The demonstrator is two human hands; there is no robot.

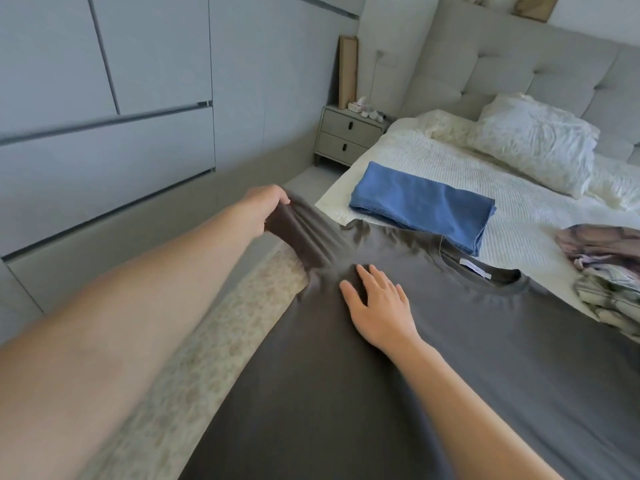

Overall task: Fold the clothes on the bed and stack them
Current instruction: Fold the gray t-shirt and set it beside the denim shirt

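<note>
A dark grey T-shirt (433, 358) lies spread flat on the bed (415, 157), collar and white label toward the headboard. My left hand (265, 209) is shut on its left sleeve, lifted off the bed's edge. My right hand (377, 303) rests flat, fingers apart, on the shirt's shoulder area next to that sleeve. Beyond the shirt sits a folded blue garment (422, 206), one corner tucked under the shirt's shoulder. At the right edge is a crumpled heap of plaid and pale clothes (609, 271).
White pillows (530, 140) and a rumpled duvet lie by the padded grey headboard (519, 64). A two-drawer nightstand (349, 136) stands left of the bed. Grey wardrobe doors (104, 133) line the left wall, with a narrow floor strip between.
</note>
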